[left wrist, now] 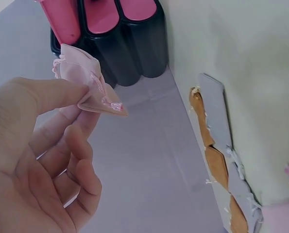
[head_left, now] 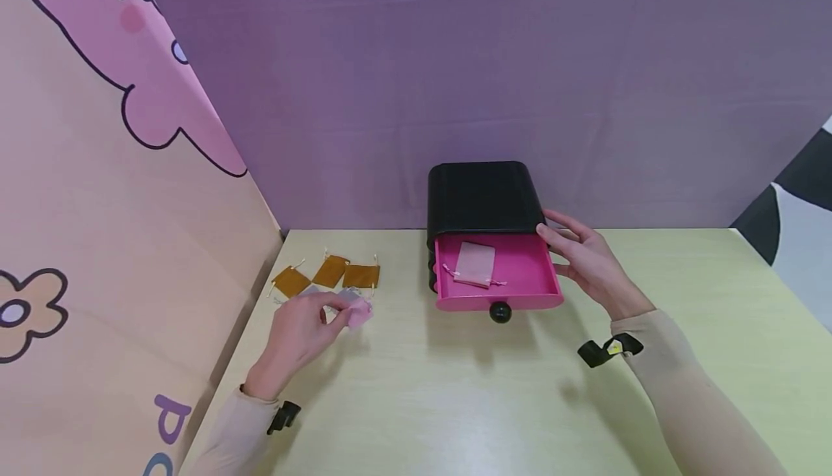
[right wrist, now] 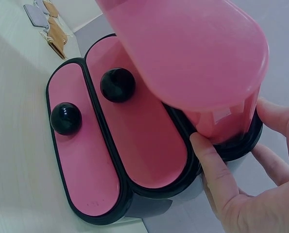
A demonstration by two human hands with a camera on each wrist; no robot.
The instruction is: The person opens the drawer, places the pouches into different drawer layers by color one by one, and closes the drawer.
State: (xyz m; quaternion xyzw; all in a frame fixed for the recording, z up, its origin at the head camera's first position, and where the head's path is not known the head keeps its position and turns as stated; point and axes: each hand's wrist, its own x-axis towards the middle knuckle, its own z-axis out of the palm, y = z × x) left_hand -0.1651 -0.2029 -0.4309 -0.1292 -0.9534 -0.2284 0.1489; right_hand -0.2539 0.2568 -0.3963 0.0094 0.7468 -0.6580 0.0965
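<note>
My left hand [head_left: 300, 335] pinches a small pink drawstring pouch [left wrist: 88, 80] between thumb and fingertips, above the table's left part. My right hand [head_left: 588, 263] rests against the right side of a black cabinet [head_left: 484, 194], its fingers fairly straight at the front edge. The cabinet's top pink drawer [head_left: 529, 266] is pulled out, and another pink pouch [head_left: 476, 263] lies flat inside it. Below, two pink drawers [right wrist: 139, 131] with round black knobs [right wrist: 117, 85] are closed, as the right wrist view shows.
Several brown pouches [head_left: 330, 271] lie at the table's back left, beside grey pouches [left wrist: 214, 109] partly hidden by my left hand in the head view. One more pink pouch [left wrist: 282, 218] lies near them. A purple cloth [head_left: 390, 100] hangs behind the table; a printed panel [head_left: 97, 194] stands left.
</note>
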